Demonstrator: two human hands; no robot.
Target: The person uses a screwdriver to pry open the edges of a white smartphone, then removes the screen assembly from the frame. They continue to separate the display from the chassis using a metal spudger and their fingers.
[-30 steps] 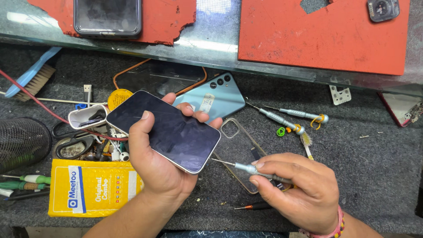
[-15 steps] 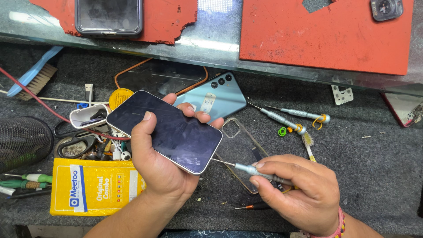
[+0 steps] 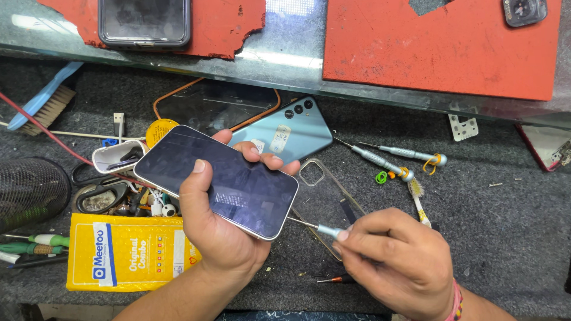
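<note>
My left hand (image 3: 223,229) grips a dark-screened phone (image 3: 217,178) with a silver frame, screen up and tilted. My right hand (image 3: 395,264) pinches a thin silver screwdriver (image 3: 318,229), whose tip touches the phone's lower right edge. Under both hands lies a clear phone case (image 3: 327,202). Behind the held phone a blue-grey phone (image 3: 285,134) lies face down on the grey mat.
Two more screwdrivers (image 3: 392,157) lie to the right of the blue phone. A yellow packet (image 3: 128,252), scissors (image 3: 98,193), a white earbud case (image 3: 116,157) and a black mesh object (image 3: 27,190) crowd the left. Red mats (image 3: 440,50) and another phone (image 3: 144,22) sit on the glass shelf.
The screwdriver tip has stayed at the phone's lower edge; both hands have barely shifted.
</note>
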